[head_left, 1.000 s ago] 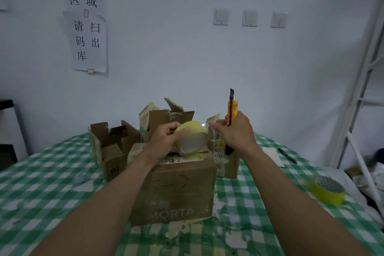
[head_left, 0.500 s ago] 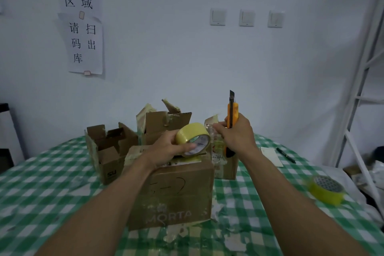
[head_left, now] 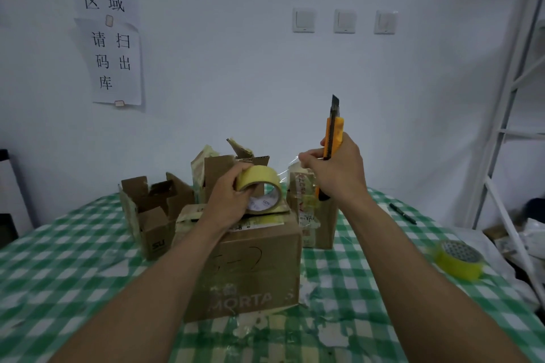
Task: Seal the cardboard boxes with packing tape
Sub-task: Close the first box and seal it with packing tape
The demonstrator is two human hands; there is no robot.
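A closed brown cardboard box point(head_left: 253, 271) printed "MORTA" stands in front of me on the checked table. My left hand point(head_left: 228, 200) grips a yellowish roll of packing tape point(head_left: 259, 186) just above the box's top. My right hand point(head_left: 336, 169) is raised to the right of the roll. It holds an orange utility knife point(head_left: 333, 138) upright with the blade out, and its fingertips pinch the free end of clear tape point(head_left: 290, 165) stretched from the roll.
Open cardboard boxes stand behind: one at the left point(head_left: 153, 212), one in the middle point(head_left: 221, 168), a taller one point(head_left: 312, 215) at the right. A second tape roll point(head_left: 458, 261) and a black pen point(head_left: 402, 213) lie on the green-checked tablecloth point(head_left: 73, 259). A white metal rack point(head_left: 507, 132) rises at the right.
My right hand has risen and moved right with the knife, drawing a strip of tape off the roll. My left hand has tilted the roll so that its core faces me.
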